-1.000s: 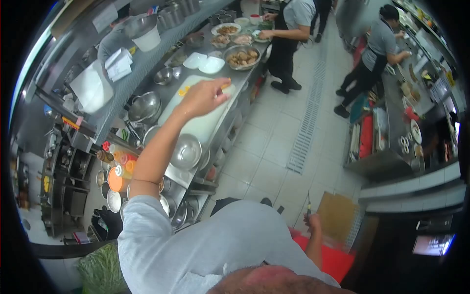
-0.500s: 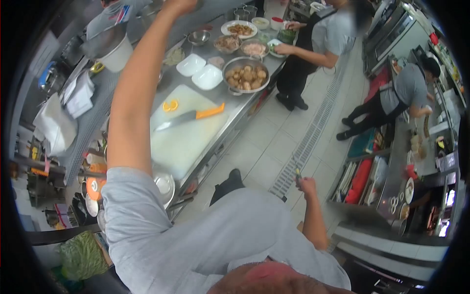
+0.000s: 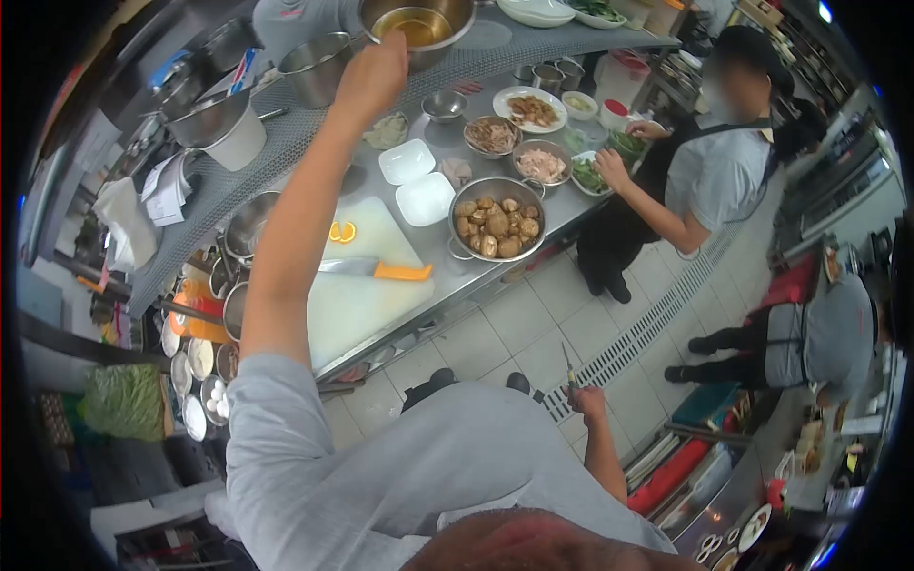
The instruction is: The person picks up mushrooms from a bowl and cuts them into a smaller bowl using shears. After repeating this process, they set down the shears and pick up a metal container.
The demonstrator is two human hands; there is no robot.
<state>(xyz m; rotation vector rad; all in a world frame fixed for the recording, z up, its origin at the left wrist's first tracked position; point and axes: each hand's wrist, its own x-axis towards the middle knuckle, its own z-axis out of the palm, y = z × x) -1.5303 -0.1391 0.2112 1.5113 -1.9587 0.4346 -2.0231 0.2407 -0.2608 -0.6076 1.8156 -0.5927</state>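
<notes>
My left hand (image 3: 373, 78) is raised to the upper shelf, its fingers closed at the near rim of a metal bowl (image 3: 459, 21) with amber liquid inside. Low over the floor on the right, my right hand (image 3: 588, 402) grips a small thin-bladed knife (image 3: 568, 366), blade pointing up and away. Beneath my left arm, a large knife with an orange handle (image 3: 404, 272) rests on a white cutting board (image 3: 381, 309). Cut orange pieces (image 3: 347, 231) lie beside its blade.
A colander of mushrooms (image 3: 496, 228), white square bowls (image 3: 426, 200) and bowls of cut food line the steel counter. A co-worker (image 3: 709, 181) handles greens at its far end; another person (image 3: 824, 333) stands at the right-hand counter. A floor drain grate (image 3: 633, 344) runs between.
The view has shifted, bringing more of the shelf into sight. The metal bowl at my left hand now shows. In my right hand, the knife's blade has become clearly visible.
</notes>
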